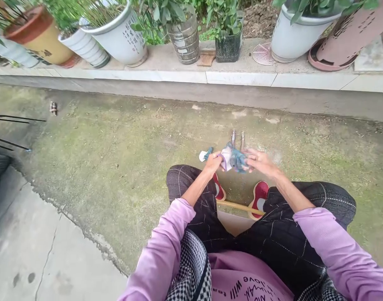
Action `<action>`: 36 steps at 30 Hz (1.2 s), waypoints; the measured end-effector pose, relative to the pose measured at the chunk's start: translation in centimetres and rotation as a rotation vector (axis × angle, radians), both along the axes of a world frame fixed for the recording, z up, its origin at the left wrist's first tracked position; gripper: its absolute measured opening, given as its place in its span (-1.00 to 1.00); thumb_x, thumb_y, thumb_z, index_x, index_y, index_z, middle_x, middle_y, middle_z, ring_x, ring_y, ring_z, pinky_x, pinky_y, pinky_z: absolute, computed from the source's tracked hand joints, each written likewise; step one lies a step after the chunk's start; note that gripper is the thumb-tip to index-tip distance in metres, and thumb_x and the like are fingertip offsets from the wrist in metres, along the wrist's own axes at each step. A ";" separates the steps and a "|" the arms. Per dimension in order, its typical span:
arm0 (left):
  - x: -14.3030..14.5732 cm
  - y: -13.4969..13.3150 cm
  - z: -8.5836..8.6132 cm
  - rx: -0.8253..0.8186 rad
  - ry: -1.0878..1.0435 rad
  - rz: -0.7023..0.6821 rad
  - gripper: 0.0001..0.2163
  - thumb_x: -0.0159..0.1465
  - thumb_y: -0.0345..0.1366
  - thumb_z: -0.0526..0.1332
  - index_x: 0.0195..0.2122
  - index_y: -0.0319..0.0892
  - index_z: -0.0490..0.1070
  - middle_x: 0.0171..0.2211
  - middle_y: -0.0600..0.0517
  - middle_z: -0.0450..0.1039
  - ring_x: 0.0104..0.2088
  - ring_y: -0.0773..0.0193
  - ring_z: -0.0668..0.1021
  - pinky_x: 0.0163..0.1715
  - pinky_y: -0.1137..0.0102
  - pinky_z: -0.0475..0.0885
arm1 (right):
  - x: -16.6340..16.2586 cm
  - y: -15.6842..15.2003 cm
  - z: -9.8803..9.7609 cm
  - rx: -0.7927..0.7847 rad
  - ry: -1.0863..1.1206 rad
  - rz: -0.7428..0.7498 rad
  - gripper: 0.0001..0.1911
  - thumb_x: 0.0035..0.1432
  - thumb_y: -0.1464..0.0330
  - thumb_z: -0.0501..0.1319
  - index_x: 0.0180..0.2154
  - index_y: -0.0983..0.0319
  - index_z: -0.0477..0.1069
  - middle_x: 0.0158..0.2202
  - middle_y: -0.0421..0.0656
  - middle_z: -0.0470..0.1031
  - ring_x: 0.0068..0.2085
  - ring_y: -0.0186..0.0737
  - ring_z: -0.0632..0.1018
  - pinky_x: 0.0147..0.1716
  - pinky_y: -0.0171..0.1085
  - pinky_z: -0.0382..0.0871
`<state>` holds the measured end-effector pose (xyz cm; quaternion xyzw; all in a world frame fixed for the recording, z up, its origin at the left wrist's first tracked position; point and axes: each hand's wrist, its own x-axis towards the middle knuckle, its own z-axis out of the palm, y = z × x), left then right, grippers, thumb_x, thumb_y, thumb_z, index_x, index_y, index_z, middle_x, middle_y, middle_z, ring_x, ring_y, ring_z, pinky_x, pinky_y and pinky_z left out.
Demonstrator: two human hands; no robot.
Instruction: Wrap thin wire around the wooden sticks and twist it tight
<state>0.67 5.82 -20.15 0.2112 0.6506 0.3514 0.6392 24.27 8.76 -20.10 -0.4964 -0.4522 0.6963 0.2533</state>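
A work glove [231, 159], white with a purple cuff edge and a blue-green coated part, is held up between both hands above the ground. The fingers of my left hand [214, 162] are closed on the white cuff. My right hand [257, 161], slightly blurred, grips the blue-green end, with the fingers partly bent around it. Another white and blue-green glove [205, 154] lies on the ground just beyond my left hand. Past the held glove, two thin metallic rods [238, 137] lie side by side; the glove hides their near ends.
My red shoes [259, 196] stand near a yellow bar [235, 205]. A low tiled ledge [179, 76] carries several potted plants, including a white pot [119, 37]. On the left are dark prongs [16, 119], a small brownish object [53, 108] and a concrete slab [31, 246].
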 end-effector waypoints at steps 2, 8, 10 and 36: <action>-0.4 0.8 -1.2 -0.062 0.048 0.080 -0.90 0.26 -0.34 0.39 -0.38 -0.17 0.51 -0.55 0.12 0.46 -0.54 0.37 0.46 -0.38 0.44 0.45 | 0.6 1.0 -1.6 -0.040 -0.063 -0.223 -0.46 -0.05 0.13 0.59 -0.05 0.18 0.61 -0.34 -0.11 0.72 -0.50 -0.18 0.64 -0.59 -0.29 0.50; -0.5 2.4 -2.9 0.046 0.077 0.139 -0.79 0.25 -0.28 0.44 -0.47 -0.20 0.51 -0.51 0.10 0.47 -0.42 0.35 0.45 -0.28 0.44 0.34 | 0.4 2.1 -3.1 0.184 -0.179 -0.349 -0.46 0.05 -0.08 0.53 -0.12 0.16 0.62 -0.19 -0.04 0.75 -0.29 -0.09 0.72 -0.40 -0.22 0.62; -0.3 2.5 -2.9 0.081 0.052 0.129 -0.75 0.24 -0.20 0.47 -0.47 -0.20 0.52 -0.51 0.10 0.45 -0.42 0.34 0.43 -0.29 0.42 0.32 | -0.7 1.7 -2.5 0.374 -0.256 -0.325 -0.53 0.19 -0.08 0.44 -0.11 0.15 0.66 -0.12 -0.01 0.77 -0.17 -0.03 0.74 -0.23 -0.12 0.68; 1.5 1.3 -0.7 0.330 0.503 -0.379 -0.74 0.44 -0.32 0.34 -0.43 -0.12 0.44 -0.50 0.08 0.45 -0.39 0.25 0.55 -0.26 0.42 0.37 | -4.8 -0.1 -3.7 0.094 -0.229 0.183 -0.82 0.17 0.32 0.36 -0.46 0.08 0.43 -0.59 -0.24 0.46 -0.55 -0.21 0.44 -0.39 -0.24 0.37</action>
